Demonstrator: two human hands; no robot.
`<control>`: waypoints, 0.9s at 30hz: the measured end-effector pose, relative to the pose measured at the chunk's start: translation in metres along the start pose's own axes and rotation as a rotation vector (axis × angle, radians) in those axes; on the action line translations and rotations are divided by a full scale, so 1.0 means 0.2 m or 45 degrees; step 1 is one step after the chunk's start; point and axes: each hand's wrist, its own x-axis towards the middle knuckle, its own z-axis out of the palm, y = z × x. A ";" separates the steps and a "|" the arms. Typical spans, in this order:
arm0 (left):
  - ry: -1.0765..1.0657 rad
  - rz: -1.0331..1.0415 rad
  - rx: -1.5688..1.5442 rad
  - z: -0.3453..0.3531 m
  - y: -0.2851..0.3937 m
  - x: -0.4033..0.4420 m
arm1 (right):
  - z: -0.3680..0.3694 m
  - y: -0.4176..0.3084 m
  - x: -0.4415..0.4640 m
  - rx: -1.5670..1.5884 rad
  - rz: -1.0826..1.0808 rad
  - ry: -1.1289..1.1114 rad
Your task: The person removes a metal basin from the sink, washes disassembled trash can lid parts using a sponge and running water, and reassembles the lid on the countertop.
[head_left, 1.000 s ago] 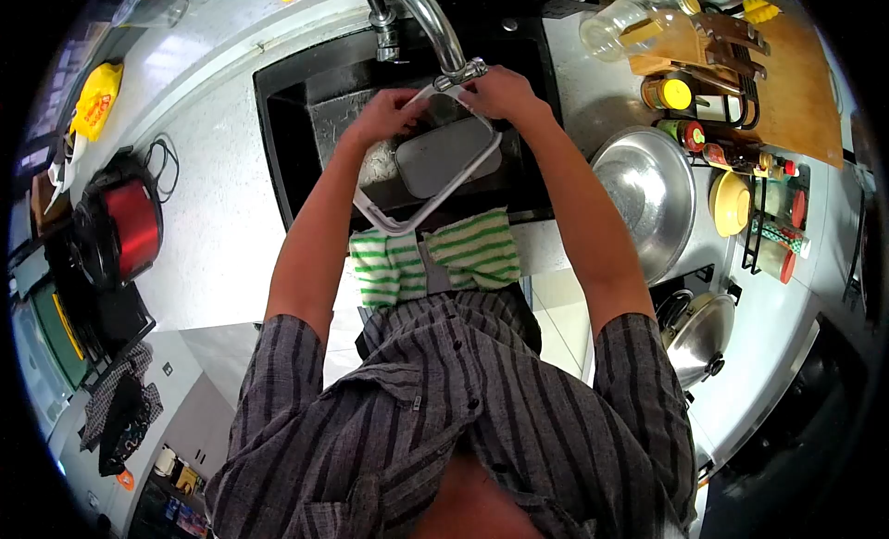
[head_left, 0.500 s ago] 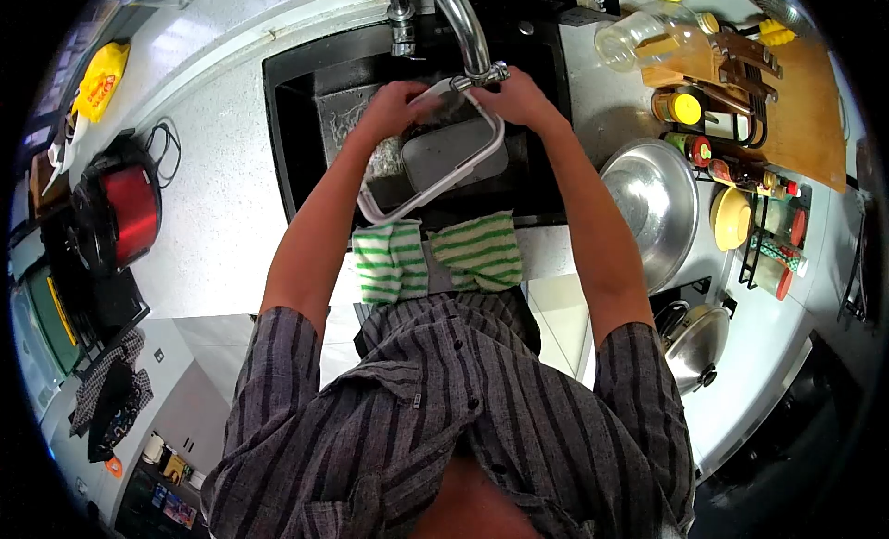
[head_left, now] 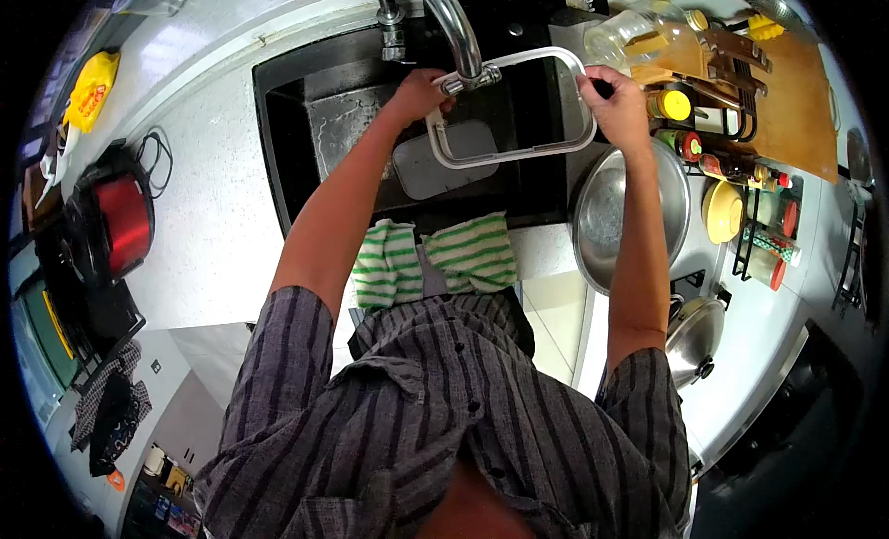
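I hold a white rounded rectangular frame, open in the middle, over the right part of the black sink. My left hand is closed at its left end, just beside the tap, with the fingertips partly hidden. At the right end, my right hand pinches the frame between thumb and fingers. A chrome tap arches over the frame's upper left corner. Beneath the frame, a flat grey rounded panel lies in the sink.
Two green-striped cloths hang over the sink's front edge. A large metal bowl stands right of the sink, under my right forearm. Jars and a knife block stand farther right. A red-and-black appliance sits at the left.
Both hands have moved the white frame rightward and up, turning it nearly level. My right hand has shifted from beside the tap to the frame's right end, beyond the sink's edge.
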 end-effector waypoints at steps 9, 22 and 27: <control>-0.052 -0.157 -0.020 -0.33 0.04 -0.32 | 0.33 0.16 -0.03 -0.004 -0.051 -0.133; -0.152 -0.130 -0.165 -0.40 -0.07 -0.99 | 0.74 -0.03 0.02 0.114 -0.302 -0.129; 0.181 0.240 0.150 -0.27 -0.13 -1.09 | 0.75 -0.03 0.04 0.139 -0.471 -0.157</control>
